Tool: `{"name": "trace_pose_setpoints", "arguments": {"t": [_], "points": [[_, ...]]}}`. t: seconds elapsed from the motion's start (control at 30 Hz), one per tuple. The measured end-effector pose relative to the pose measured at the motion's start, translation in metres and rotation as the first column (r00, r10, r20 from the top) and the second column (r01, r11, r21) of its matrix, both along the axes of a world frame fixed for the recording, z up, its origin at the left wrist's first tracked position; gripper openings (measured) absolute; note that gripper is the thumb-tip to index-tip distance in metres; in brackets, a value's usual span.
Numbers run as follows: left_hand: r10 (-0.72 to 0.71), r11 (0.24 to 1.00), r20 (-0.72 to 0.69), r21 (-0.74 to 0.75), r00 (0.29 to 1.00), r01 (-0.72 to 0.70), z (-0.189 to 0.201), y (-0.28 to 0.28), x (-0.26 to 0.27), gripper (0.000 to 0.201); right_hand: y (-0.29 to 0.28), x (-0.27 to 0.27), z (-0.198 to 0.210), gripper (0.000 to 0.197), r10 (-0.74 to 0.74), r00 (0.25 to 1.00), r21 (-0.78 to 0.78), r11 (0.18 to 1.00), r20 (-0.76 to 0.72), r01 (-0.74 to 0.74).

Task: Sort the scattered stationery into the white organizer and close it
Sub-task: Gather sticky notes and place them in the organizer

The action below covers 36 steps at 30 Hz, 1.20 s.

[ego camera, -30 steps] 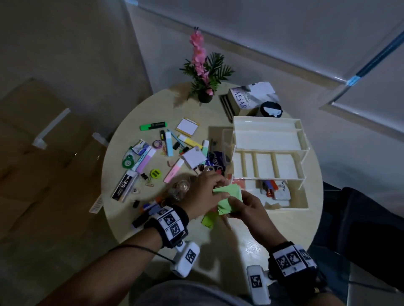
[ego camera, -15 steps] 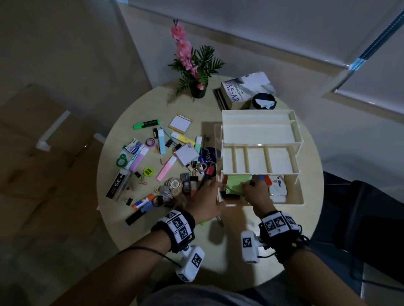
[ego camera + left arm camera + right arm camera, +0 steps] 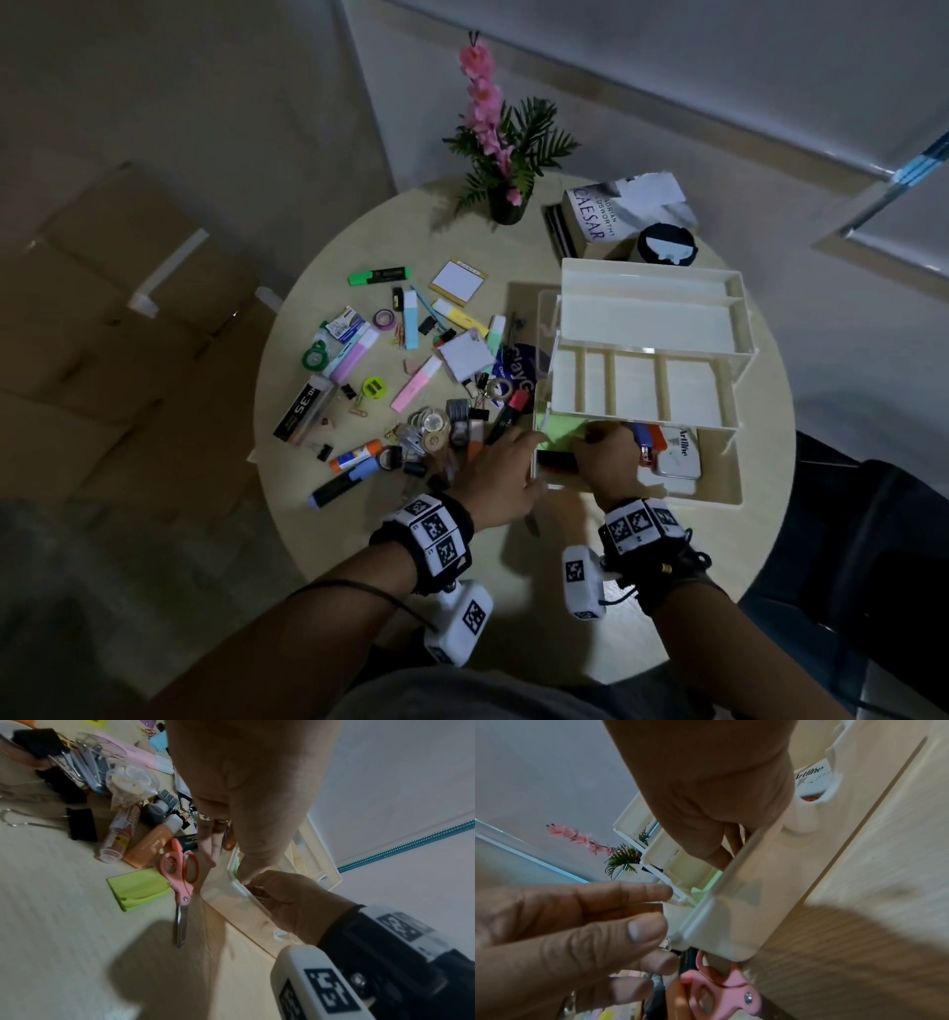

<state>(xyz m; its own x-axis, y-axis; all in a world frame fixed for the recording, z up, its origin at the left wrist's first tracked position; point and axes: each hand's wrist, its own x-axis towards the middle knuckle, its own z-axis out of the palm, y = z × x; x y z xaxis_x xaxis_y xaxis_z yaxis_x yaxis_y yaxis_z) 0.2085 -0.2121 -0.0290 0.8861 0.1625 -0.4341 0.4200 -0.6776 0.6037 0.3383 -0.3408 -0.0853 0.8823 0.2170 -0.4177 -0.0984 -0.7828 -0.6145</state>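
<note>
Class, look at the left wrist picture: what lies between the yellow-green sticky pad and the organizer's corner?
Pink-handled scissors lie between the sticky pad and white organizer, in the left wrist view.

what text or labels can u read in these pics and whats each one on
"CAESAR", with "ADRIAN GOLDSWORTHY" in smaller print: book by the plant.
"Artline": white box in the organizer's bottom tray.
"SE": dark box at the table's left.
"Clay": blue packet, partly hidden.
Marker, glue stick and wrist-tag prints: too small or blurred.
</note>
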Motion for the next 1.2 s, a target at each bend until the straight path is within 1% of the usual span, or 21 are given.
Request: {"name": "trace_pose_setpoints", "arguments": {"t": [0.07, 0.13, 0.2, 0.23, 0.3, 0.33, 0.4, 0.43, 0.47, 0.53, 0.6, 0.63, 0.67, 0.73, 0.8, 0.87, 0.9, 1.03, 1.1, 1.2], "points": [[-0.015, 1.000, 0.002, -0.005, 1.000, 0.015, 0.001, 0.003, -0.002, 0.063, 0.001, -0.002, 0.004, 0.009, 0.038, 0.999, -0.016, 0.999, 0.021, -0.038], [-0.025, 0.999, 0.002, -0.025, 1.000, 0.025, 0.001, 0.010, -0.005, 0.063, 0.003, -0.003, 0.011, 0.007, 0.074, 0.997, -0.049, 0.996, 0.007, -0.073], [-0.018, 0.998, 0.023, -0.067, 1.000, 0.019, 0.000, 0.022, -0.011, 0.063, 0.004, -0.007, 0.026, 0.012, 0.175, 0.985, -0.143, 0.974, -0.002, -0.173], [-0.003, 0.996, 0.043, -0.084, 0.999, 0.006, -0.001, 0.030, -0.015, 0.062, 0.004, -0.010, 0.034, 0.017, 0.257, 0.966, -0.215, 0.943, -0.011, -0.253], [0.062, 0.991, 0.085, -0.125, 0.994, -0.051, -0.001, 0.050, -0.022, 0.058, 0.005, -0.015, 0.061, 0.025, 0.426, 0.903, -0.366, 0.834, -0.049, -0.413], [0.106, 0.985, 0.104, -0.151, 0.989, -0.090, 0.000, 0.060, -0.026, 0.055, 0.009, -0.016, 0.077, 0.027, 0.484, 0.871, -0.410, 0.780, -0.083, -0.473], [0.179, 0.973, 0.138, -0.174, 0.974, -0.154, 0.000, 0.082, -0.034, 0.048, 0.028, -0.014, 0.105, 0.031, 0.576, 0.805, -0.379, 0.719, -0.143, -0.582], [0.200, 0.970, 0.142, -0.172, 0.970, -0.175, -0.001, 0.092, -0.039, 0.046, 0.042, -0.014, 0.115, 0.032, 0.603, 0.785, -0.333, 0.718, -0.142, -0.611], [0.216, 0.967, 0.136, -0.169, 0.967, -0.192, -0.002, 0.102, -0.043, 0.043, 0.060, -0.013, 0.123, 0.033, 0.606, 0.787, -0.290, 0.738, -0.113, -0.610], [0.250, 0.957, 0.122, -0.182, 0.961, -0.226, -0.005, 0.118, -0.051, 0.039, 0.098, -0.008, 0.122, 0.030, 0.568, 0.823, -0.213, 0.806, 0.011, -0.553], [0.271, 0.948, 0.127, -0.208, 0.954, -0.241, -0.004, 0.133, -0.060, 0.035, 0.135, -0.003, 0.097, 0.028, 0.524, 0.844, -0.157, 0.848, 0.112, -0.506], [0.266, 0.948, 0.125, -0.215, 0.956, -0.235, -0.003, 0.141, -0.066, 0.032, 0.150, 0.000, 0.081, 0.026, 0.518, 0.845, -0.164, 0.852, 0.134, -0.496], [0.250, 0.952, 0.122, -0.215, 0.961, -0.220, -0.002, 0.148, -0.072, 0.030, 0.164, 0.001, 0.066, 0.030, 0.504, 0.853, -0.176, 0.859, 0.135, -0.480], [0.220, 0.958, 0.124, -0.213, 0.968, -0.190, -0.002, 0.163, -0.087, 0.025, 0.185, 0.002, 0.040, 0.052, 0.450, 0.889, -0.178, 0.885, 0.087, -0.431], [0.222, 0.956, 0.120, -0.223, 0.968, -0.192, -0.003, 0.182, -0.101, 0.020, 0.197, -0.002, 0.022, 0.071, 0.420, 0.902, -0.200, 0.896, 0.097, -0.396], [0.234, 0.953, 0.100, -0.221, 0.967, -0.208, -0.005, 0.200, -0.113, 0.020, 0.202, -0.006, 0.006, 0.084, 0.436, 0.885, -0.244, 0.887, 0.162, -0.393], [0.240, 0.950, 0.086, -0.224, 0.967, -0.216, -0.005, 0.209, -0.119, 0.022, 0.203, -0.008, 0.000, 0.087, 0.444, 0.874, -0.263, 0.883, 0.199, -0.389], [0.256, 0.944, 0.093, -0.239, 0.962, -0.228, -0.014, 0.243, -0.125, 0.023, 0.206, -0.013, -0.009, 0.082, 0.455, 0.828, -0.327, 0.877, 0.328, -0.353], [0.260, 0.940, 0.100, -0.253, 0.960, -0.228, -0.019, 0.255, -0.119, 0.022, 0.210, -0.015, -0.009, 0.084, 0.466, 0.812, -0.349, 0.870, 0.350, -0.349], [0.249, 0.943, 0.117, -0.255, 0.961, -0.214, -0.018, 0.268, -0.098, 0.024, 0.211, -0.019, -0.004, 0.087, 0.466, 0.812, -0.358, 0.868, 0.351, -0.343]]}}
